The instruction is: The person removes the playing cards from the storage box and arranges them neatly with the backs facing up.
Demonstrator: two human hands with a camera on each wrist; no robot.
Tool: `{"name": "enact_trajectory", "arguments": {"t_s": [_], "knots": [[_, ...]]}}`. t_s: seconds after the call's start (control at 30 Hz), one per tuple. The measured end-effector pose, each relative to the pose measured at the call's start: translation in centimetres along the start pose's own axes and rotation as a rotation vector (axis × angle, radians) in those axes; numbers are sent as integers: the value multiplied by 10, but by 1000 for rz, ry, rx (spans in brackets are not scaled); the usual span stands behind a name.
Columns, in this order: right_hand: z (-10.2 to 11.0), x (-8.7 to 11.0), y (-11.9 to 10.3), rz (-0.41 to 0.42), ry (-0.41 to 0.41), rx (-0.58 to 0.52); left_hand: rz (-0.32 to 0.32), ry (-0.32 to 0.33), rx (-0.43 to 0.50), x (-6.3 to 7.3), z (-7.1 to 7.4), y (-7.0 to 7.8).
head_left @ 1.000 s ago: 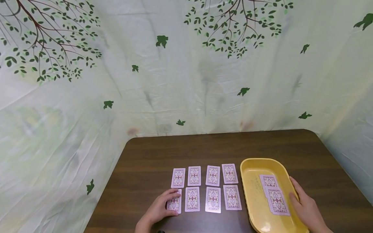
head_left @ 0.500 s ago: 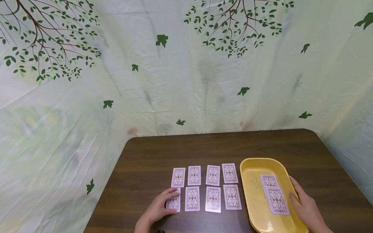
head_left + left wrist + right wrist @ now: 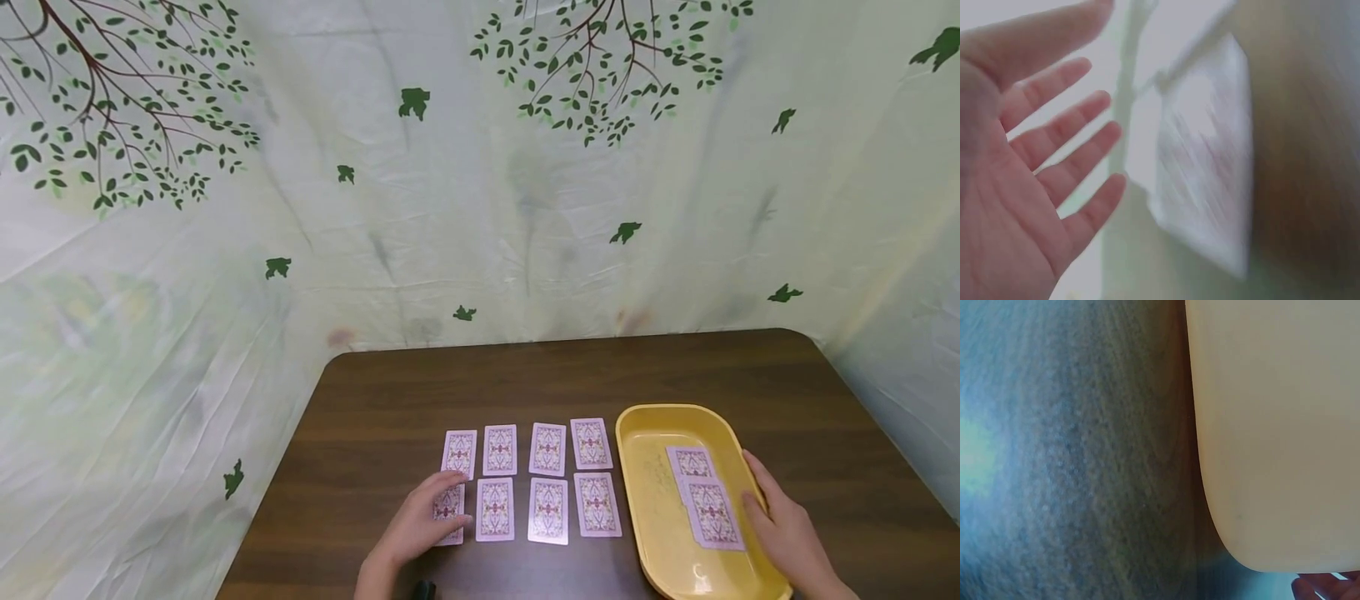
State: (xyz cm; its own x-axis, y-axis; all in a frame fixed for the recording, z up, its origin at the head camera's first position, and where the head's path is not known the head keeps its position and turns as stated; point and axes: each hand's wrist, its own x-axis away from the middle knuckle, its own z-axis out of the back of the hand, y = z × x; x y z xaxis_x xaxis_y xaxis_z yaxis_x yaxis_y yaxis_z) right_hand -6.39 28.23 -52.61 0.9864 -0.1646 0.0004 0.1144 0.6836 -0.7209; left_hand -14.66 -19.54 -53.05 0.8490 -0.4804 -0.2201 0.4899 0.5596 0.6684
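My left hand (image 3: 420,518) is spread over the front-left playing card (image 3: 448,504), hiding part of it. Its fingers (image 3: 1079,134) are apart and hold nothing in the left wrist view, where a card (image 3: 1204,162) lies blurred beyond them. Face-down cards with purple-and-white backs form two rows on the table, among them a back-left card (image 3: 459,452) and a front-right card (image 3: 597,505). On the right, my right hand (image 3: 791,529) grips the side rim of a yellow tray (image 3: 652,533), thumb on the inner side. Two overlapping cards (image 3: 716,515) lie face down inside the tray.
The brown wooden table (image 3: 360,433) has rounded far corners. Behind it hangs a pale cloth backdrop (image 3: 450,208) printed with branches and leaves. A small black object (image 3: 423,591) shows at the bottom edge, beside the left wrist.
My left hand has come away from the edges of the front-left card and shifted slightly up and right, its fingers spreading. The right hand and tray hold their place.
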Motion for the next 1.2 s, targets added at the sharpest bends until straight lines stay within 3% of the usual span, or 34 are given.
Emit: {"name": "enact_trajectory", "arguments": {"t_s": [0.17, 0.33, 0.47, 0.57, 0.7, 0.87, 1.03, 1.2], "knots": [[0, 0, -1, -4, -5, 4, -101, -67, -5, -34, -17, 56], [-2, 2, -1, 15, 15, -4, -274, -151, -18, -67, -47, 110], [-3, 2, -1, 37, 39, 0, -403, -168, -92, -88, -77, 141], [-4, 2, -1, 53, 57, 4, -449, -187, -184, -102, -99, 161], [-4, 1, 0, 93, 103, 13, -420, -230, -267, -119, -125, 183], [-3, 0, -1, 120, 125, 17, -303, -315, -340, -137, -154, 198], [-2, 0, 0, 111, 111, 16, -172, -388, -396, -148, -177, 202], [-2, -1, 0, 102, 97, 17, -122, -434, -410, -152, -191, 202]]}}
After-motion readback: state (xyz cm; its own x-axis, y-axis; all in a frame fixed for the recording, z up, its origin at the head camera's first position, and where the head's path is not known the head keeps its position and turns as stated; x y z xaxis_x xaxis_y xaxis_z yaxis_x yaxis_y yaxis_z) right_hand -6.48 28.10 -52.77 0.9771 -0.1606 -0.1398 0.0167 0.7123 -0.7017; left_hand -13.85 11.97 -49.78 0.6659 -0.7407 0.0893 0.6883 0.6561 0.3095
